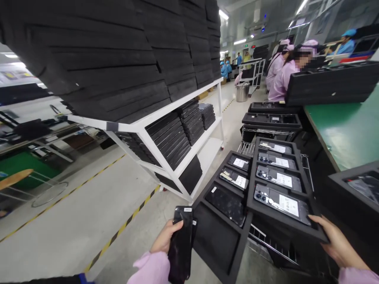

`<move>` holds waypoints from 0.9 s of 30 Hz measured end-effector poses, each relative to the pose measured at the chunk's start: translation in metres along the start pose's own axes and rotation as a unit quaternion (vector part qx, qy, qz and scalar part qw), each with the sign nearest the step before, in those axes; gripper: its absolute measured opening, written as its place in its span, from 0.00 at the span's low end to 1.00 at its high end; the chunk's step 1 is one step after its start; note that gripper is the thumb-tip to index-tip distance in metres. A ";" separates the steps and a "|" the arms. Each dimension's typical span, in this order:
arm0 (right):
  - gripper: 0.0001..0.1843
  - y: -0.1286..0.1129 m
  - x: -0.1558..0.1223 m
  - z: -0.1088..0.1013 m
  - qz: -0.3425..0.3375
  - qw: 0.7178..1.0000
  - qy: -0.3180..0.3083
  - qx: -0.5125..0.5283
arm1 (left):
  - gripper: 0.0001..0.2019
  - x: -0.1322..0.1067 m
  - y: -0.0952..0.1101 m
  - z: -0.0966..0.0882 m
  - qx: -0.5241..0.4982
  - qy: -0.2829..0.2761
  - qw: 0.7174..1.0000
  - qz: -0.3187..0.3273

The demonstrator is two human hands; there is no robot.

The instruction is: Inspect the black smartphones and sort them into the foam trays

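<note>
My left hand (167, 236) is closed around a black smartphone (181, 246) with a small white label at its top. Behind it shows the edge of another dark phone with a similar label. My right hand (336, 238) grips the near right corner of a black foam tray (318, 232). Its thumb lies over the rim beside the nearest phone, and the other fingers are partly hidden below. Several phones (280, 203) with white labels lie in that tray's slots. To its left, a second foam tray (204, 268) holds several phones, one a dark slab (226, 203); its nearest slot is bare.
A white rack (174, 106) on the left carries tall stacks of black foam trays (118, 59). Wire carts (268, 240) stand under the phone trays. A green-topped table (346, 126) is at right, with co-workers in pink (282, 79) beyond. Striped tape (127, 227) marks the floor.
</note>
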State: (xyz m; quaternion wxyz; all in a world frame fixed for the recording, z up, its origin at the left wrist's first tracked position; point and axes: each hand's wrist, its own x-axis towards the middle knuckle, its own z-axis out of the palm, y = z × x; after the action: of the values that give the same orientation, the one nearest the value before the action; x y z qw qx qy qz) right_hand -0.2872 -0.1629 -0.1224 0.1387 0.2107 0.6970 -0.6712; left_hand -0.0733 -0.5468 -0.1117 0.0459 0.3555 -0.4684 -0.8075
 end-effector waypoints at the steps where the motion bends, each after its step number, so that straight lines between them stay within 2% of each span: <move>1: 0.15 0.001 0.001 -0.002 0.009 1.000 0.000 -0.002 | 0.15 0.000 0.004 -0.004 0.008 0.004 1.000 0.000; 6: 0.23 0.008 0.009 -0.010 0.042 0.999 -0.012 -0.008 | 0.13 0.010 0.021 -0.011 0.062 0.013 0.998 -0.001; 12: 0.30 0.019 0.013 -0.005 0.065 0.997 -0.020 0.038 | 0.12 0.020 0.036 -0.009 0.141 -0.016 0.990 -0.016; 17: 0.37 0.022 0.017 -0.007 0.069 0.995 -0.028 0.061 | 0.06 0.041 0.051 0.007 0.192 -0.059 0.979 -0.017; 21: 0.33 0.019 0.018 -0.007 0.044 0.998 -0.003 0.051 | 0.04 0.055 0.059 0.030 0.245 -0.085 0.966 -0.026; 24: 0.32 0.015 0.014 -0.005 0.007 0.998 0.034 0.043 | 0.04 0.049 0.060 0.040 0.271 -0.098 0.957 -0.029; 27: 0.32 0.011 0.008 -0.005 -0.027 0.997 0.061 0.042 | 0.13 0.030 0.055 0.034 0.296 -0.117 0.948 -0.017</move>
State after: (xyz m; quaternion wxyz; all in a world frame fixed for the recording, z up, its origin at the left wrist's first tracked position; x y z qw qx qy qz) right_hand -0.2880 -0.1567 -0.1359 0.0688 0.2377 0.6809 -0.6893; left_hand -0.1309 -0.5651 -0.0732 -0.1302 0.2643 -0.6827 -0.6687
